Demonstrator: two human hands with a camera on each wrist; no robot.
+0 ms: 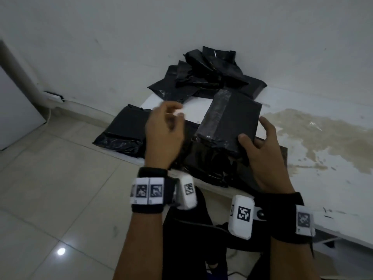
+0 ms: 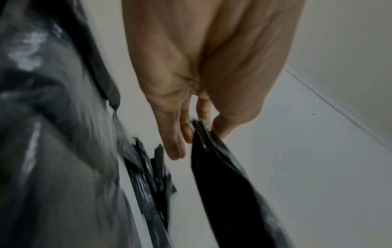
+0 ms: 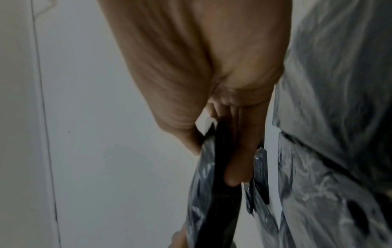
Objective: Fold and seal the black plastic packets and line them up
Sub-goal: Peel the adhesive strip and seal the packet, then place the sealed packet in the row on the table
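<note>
Packets of black plastic fill the middle of the head view, and we have both hands among them. Our right hand (image 1: 262, 154) holds the folded packet (image 1: 230, 122), a taped block tilted up at centre frame; the thumb presses its near right corner and the other fingers (image 1: 268, 126) spread along its right edge. In the right wrist view we see thumb and fingers clamped on a dark edge of plastic (image 3: 222, 167). Our left hand (image 1: 163, 136) hovers just left of that packet, blurred, with its fingers loosely curled; in the left wrist view its thumb and fingers (image 2: 186, 130) pinch the corner of a black plastic piece (image 2: 222, 176) hanging toward the lower middle of that frame. Whether that piece belongs to the folded packet we cannot tell. Beneath the folded packet lies a crumpled black bag (image 1: 205, 164), spreading toward the lower centre. Left of centre a flat packet (image 1: 123, 130) rests on the white desk (image 1: 323, 178) at its near left edge. Toward upper centre, against the wall (image 1: 181, 27), a loose heap of packets (image 1: 207, 73) sits piled. A brownish stain (image 1: 314, 134) marks the desk on the right side of the frame. Tiled floor (image 1: 50, 178) covers the lower left, and marker-printed bands (image 1: 149, 190) wrap both wrists near the bottom.
</note>
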